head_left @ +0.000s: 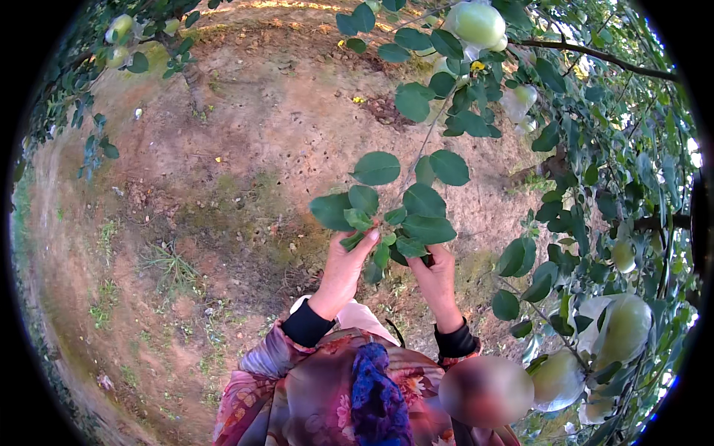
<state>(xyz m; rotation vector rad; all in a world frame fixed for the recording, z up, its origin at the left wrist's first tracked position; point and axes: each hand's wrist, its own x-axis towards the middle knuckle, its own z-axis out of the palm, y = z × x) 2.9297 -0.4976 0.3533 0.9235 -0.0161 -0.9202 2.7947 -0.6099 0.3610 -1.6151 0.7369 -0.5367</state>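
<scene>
- my left hand (346,262) reaches up into a leafy twig (401,215), fingers curled loosely around the lower leaves, thumb up against one of them; it grips leaves, no fruit that i can see.
- my right hand (435,271) is just beside it, closed more tightly around the base of the same cluster; whether there is a stem or something small inside the fist, i cannot tell, the leaves hide it.
- the twig hangs from a thin branch (431,126) that runs up and away from my hands toward a big green fruit (476,22) well above them.
- more pale green fruits (625,327) hang to the right of my right hand and lower, near my elbow, some wrapped in whitish bags (591,316).
- bare brown soil (223,149) lies well below both hands, with thin grass patches (171,267) off to my left.
- risks as i judge them: pulling hard on this cluster could snap the thin branch, or shake it enough to drop the fruit above.
- leaves may tear off in my left hand because the hold is on blades rather than wood.
- my right elbow is close to the bagged fruits, so a wide swing could knock one loose.
</scene>
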